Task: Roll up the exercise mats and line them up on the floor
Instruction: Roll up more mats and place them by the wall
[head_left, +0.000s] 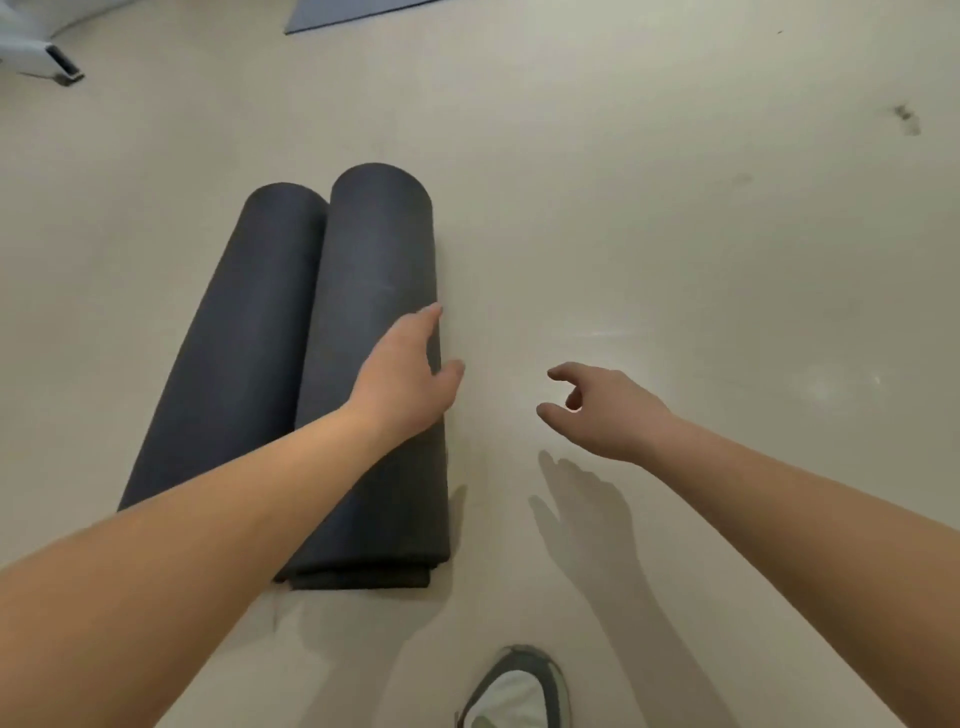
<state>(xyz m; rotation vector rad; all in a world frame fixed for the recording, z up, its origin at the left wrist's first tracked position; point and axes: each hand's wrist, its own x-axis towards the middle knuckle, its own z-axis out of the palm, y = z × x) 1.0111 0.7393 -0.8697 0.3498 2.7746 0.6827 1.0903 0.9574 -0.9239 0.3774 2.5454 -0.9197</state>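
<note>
The two dark grey rolled-up foam mats (322, 374) look soft and matt, a little rough. Beside them, the pale beige floor (675, 234) looks smooth and slightly shiny.

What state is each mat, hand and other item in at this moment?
Left rolled mat: fully rolled, lying on the floor against the other roll.
Right rolled mat: fully rolled, lying alongside, far end slightly further out.
Flat mat: unrolled, at the top edge.
Left hand: open, over the right roll's side; contact unclear.
Right hand: empty, fingers loosely curled, above bare floor.
Shoe: on the floor.
</note>
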